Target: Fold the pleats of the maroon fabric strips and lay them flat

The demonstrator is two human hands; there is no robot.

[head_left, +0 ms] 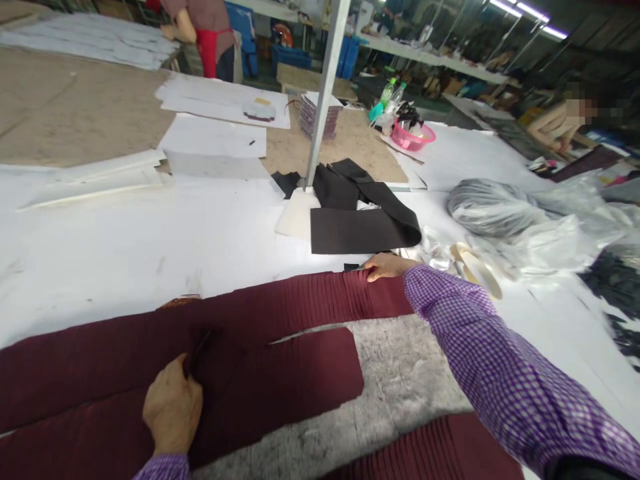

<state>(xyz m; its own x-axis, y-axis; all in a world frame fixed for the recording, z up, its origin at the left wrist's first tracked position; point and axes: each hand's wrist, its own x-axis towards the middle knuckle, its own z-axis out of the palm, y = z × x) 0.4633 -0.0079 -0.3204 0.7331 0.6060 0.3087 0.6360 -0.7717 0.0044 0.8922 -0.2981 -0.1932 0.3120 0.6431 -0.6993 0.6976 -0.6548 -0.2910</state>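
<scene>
Head view: two hands on ribbed maroon strips

At the near edge, a ribbed maroon piece (425, 457) lies on a mottled grey surface (400, 357). To its left, the left hand (174, 403) is curled closed over the maroon material; whether its fingers pinch a fold or a thin dark object, I cannot tell. A shorter maroon strip (320, 373) with clipped corners reaches right from there. Just beyond it runs a longer maroon strip (300, 303), closely ribbed toward its right part. The right hand (387, 266), fingers bent, touches that strip's far edge beside a small black piece (351, 267); its grip is unclear. A purple checked sleeve (480, 353) covers the right arm.

Beyond the strips, a looped black band (360, 231) lies on a white-covered table (150, 233), by the foot of a metal post (325, 100). Clear plastic bags (540, 233) lie to the right. Farther back are a stack of pieces (314, 119) and a pink basket (413, 139). A person in a red apron (206, 50) leans at the far left table.
</scene>
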